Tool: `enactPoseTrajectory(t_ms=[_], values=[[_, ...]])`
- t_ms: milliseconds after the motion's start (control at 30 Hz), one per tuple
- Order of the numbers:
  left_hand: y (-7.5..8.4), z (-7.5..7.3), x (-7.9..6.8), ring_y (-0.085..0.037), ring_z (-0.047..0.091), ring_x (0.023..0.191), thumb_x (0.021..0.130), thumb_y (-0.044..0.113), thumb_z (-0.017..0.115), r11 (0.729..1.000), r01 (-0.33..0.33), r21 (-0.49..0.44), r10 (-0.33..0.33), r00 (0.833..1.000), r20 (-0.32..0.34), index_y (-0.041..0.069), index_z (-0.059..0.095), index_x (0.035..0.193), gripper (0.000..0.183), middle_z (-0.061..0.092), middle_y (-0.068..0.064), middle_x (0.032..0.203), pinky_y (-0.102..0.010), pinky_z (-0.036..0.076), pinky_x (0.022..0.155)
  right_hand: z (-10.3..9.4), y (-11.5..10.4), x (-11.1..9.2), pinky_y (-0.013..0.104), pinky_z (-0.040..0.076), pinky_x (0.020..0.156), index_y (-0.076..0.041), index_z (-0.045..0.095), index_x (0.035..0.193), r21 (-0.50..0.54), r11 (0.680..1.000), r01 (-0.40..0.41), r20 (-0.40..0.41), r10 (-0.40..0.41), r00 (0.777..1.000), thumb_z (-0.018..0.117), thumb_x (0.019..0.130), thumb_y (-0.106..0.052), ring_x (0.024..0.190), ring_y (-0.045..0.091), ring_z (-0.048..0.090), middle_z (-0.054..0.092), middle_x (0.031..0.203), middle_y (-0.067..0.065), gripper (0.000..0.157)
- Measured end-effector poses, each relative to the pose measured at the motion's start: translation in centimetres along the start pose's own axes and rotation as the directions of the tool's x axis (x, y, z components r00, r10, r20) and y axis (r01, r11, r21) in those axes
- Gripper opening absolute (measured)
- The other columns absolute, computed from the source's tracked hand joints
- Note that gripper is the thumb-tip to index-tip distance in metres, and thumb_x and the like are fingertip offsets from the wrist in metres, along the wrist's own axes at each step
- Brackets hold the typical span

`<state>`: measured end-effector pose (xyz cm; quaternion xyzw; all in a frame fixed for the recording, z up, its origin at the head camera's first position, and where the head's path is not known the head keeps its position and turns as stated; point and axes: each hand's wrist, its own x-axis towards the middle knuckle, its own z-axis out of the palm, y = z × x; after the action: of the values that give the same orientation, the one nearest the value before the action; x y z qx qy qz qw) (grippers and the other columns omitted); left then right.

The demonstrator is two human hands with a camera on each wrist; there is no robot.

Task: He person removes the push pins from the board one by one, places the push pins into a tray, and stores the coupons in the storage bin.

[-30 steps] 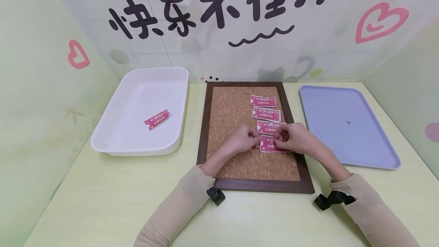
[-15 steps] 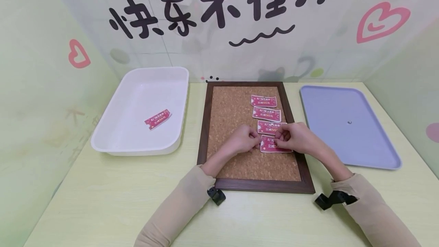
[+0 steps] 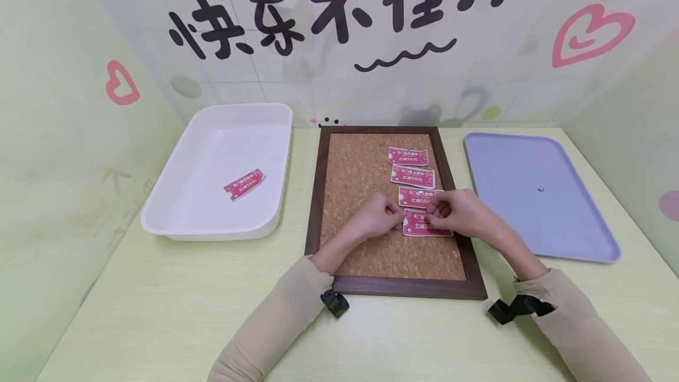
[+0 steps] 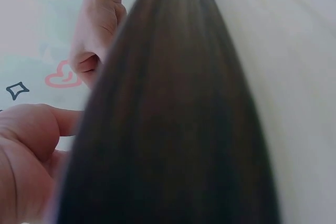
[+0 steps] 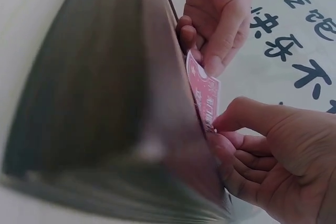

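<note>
Four-sided red-pink paper coupons lie in a column on the right half of a framed cork board (image 3: 355,175). The lowest coupon (image 3: 413,229) is between both hands. My left hand (image 3: 375,215) pinches its left edge, thumb on the face in the right wrist view. My right hand (image 3: 460,212) has thumb and forefinger together over its upper middle, pinching a tiny shiny thumbtack (image 5: 214,129) that the fingertips mostly hide. Just above lies another coupon (image 3: 416,197) with a silver tack near its top, its right end behind my right hand. The dark frame blocks much of both wrist views.
A white plastic bin (image 3: 212,230) at the left holds one loose coupon (image 3: 244,184). To the right lies a lilac tray (image 3: 509,164) with a single silver thumbtack (image 3: 540,189) on it. A printed wall (image 3: 318,93) closes off the back.
Both hands stay at the lowest coupon. The right hand's fingertips shift very slightly; otherwise nothing visibly differs.
</note>
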<state>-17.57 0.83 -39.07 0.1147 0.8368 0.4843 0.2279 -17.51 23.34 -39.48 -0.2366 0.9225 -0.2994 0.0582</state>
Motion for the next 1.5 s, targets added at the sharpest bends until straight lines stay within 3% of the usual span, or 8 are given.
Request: enactPoseTrajectory(t_ms=[267,733,967,1200,1333,1500], values=[[0.0,-0.1,-0.1,-0.015,0.063,0.065,0.1,0.008,0.062,1.0,0.005,-0.013,-0.005,1.0,-0.005,-0.003,0.072,0.096,0.016,0.067,-0.007,0.077,-0.024,0.054,0.057,-0.7,0.2,-0.6,0.023,0.056,0.069,-0.002,0.071,0.092,0.099,0.995,-0.031,0.011,0.03,0.999,0.076,0.087,-0.004,0.076,0.014,0.065,0.069,0.083,-0.001,0.008],[-0.1,-0.7,-0.5,-0.017,0.062,0.065,0.101,0.01,0.063,0.997,0.018,-0.077,-0.018,1.0,0.006,-0.002,0.068,0.097,0.014,0.065,-0.009,0.08,-0.026,0.055,0.059,-1.8,0.6,-1.0,0.022,0.056,0.07,-0.001,0.072,0.095,0.09,0.996,-0.012,-0.081,0.019,0.997,0.073,0.086,0.003,0.079,0.014,0.066,0.071,0.089,0.004,0.01],[0.2,-2.0,-1.4,-0.023,0.067,0.073,0.102,0.014,0.062,0.995,0.022,-0.098,-0.02,1.0,0.014,0.001,0.067,0.102,0.014,0.067,-0.011,0.088,-0.031,0.057,0.066,-2.6,0.5,-1.1,0.021,0.055,0.068,-0.001,0.072,0.095,0.064,0.998,0.024,-0.12,-0.016,0.993,0.07,0.087,0.004,0.076,0.013,0.064,0.072,0.088,0.006,0.01],[0.5,-3.7,-2.1,-0.029,0.068,0.074,0.101,0.01,0.061,0.995,-0.049,-0.092,0.05,0.999,0.008,-0.002,0.068,0.106,0.015,0.066,-0.015,0.09,-0.034,0.055,0.067,-3.2,0.9,-1.3,0.023,0.056,0.065,0.0,0.074,0.097,0.013,0.999,0.05,-0.169,-0.047,0.985,0.071,0.092,0.001,0.073,0.014,0.068,0.074,0.087,0.006,0.006],[0.4,-4.6,-2.4,-0.029,0.067,0.078,0.102,0.012,0.061,0.995,-0.06,-0.084,0.059,0.998,-0.014,-0.002,0.068,0.11,0.017,0.065,-0.017,0.094,-0.036,0.054,0.069,-3.5,1.1,-1.3,0.023,0.054,0.062,-0.001,0.074,0.097,-0.004,0.998,0.063,-0.202,-0.063,0.977,0.07,0.093,0.0,0.07,0.019,0.069,0.074,0.085,0.004,0.006],[0.1,-5.6,-2.7,-0.03,0.067,0.081,0.102,0.014,0.062,0.997,-0.06,-0.047,0.057,0.997,-0.043,0.0,0.068,0.108,0.017,0.066,-0.019,0.096,-0.031,0.052,0.067,-3.9,1.2,-1.5,0.02,0.052,0.061,-0.003,0.075,0.095,-0.02,0.996,0.081,-0.258,-0.084,0.963,0.072,0.091,0.002,0.071,0.015,0.067,0.074,0.087,0.004,0.007]])
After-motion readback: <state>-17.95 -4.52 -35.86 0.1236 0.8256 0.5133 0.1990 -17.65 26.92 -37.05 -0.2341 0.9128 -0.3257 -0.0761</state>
